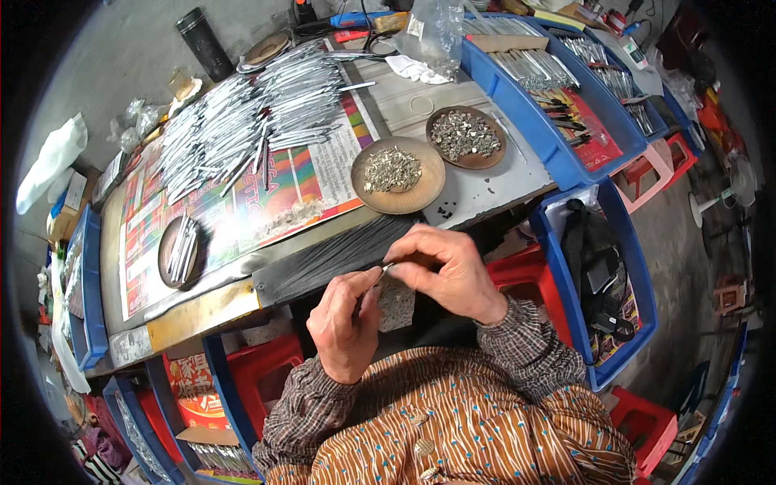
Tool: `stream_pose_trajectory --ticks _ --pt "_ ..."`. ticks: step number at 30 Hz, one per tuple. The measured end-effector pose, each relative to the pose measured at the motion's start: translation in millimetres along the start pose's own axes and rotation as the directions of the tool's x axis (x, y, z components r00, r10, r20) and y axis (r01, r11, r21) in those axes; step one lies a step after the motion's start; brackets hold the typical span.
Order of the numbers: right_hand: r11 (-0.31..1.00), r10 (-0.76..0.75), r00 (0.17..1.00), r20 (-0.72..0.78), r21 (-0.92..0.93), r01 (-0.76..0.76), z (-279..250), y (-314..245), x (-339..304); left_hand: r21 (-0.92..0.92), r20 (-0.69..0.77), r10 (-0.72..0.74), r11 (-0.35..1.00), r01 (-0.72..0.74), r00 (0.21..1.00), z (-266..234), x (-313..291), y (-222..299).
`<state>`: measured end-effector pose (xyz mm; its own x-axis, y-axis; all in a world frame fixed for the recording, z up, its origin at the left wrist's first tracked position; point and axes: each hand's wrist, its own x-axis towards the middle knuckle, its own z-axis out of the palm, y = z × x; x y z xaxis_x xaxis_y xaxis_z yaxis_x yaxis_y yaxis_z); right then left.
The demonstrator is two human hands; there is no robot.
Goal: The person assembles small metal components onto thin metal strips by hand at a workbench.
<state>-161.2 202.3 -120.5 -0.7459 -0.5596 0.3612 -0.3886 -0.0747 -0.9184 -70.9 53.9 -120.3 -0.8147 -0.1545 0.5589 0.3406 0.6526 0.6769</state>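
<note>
Above my lap, just off the table's near edge, my left hand (347, 323) is closed with its fingers curled round a slim metal rod (387, 267), mostly hidden by the fingers. My right hand (446, 271) pinches at the upper end of that rod, so the two hands' fingertips meet. Past them lies a dark, streaked pad (331, 257) along the table edge. Beyond it stands a wooden bowl (434, 184) of small brass-coloured pieces, and to its right a darker bowl (498, 155) of small grey pieces.
Many silvery rods (259, 109) are heaped at the back left. A small bowl (166, 244) with several rods stands at the left. Blue bins (558, 158) with more rods sit at the far right; another blue bin (558, 271) with black items hangs lower. Red stools (533, 275) are underneath.
</note>
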Motion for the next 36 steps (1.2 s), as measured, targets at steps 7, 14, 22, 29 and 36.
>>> stream_pose_trajectory --ticks 7,14,22,29,36 --pt "0.737 -0.206 0.928 -0.311 -0.673 -0.062 -64 9 13 0.008 -0.003 -0.055 0.998 0.055 0.998 -1 5 -8" --pt "0.389 -0.305 0.928 -0.213 -0.918 -0.082 -98 30 21 -0.028 0.053 -0.117 0.993 0.118 0.992 -4 7 -7" --pt "0.285 -0.302 0.929 -0.212 -0.950 -0.124 -91 38 22 -0.016 0.030 -0.081 0.997 0.082 0.996 -3 5 -13" --pt "0.412 -0.341 0.922 -0.183 -0.911 -0.028 -93 35 27 -0.267 0.092 -0.282 0.917 0.296 0.955 -6 4 -7" --pt "0.769 -0.287 0.925 -0.247 -0.636 0.069 -48 19 19 -0.569 0.152 -0.450 0.688 0.451 0.880 -11 -2 -5"
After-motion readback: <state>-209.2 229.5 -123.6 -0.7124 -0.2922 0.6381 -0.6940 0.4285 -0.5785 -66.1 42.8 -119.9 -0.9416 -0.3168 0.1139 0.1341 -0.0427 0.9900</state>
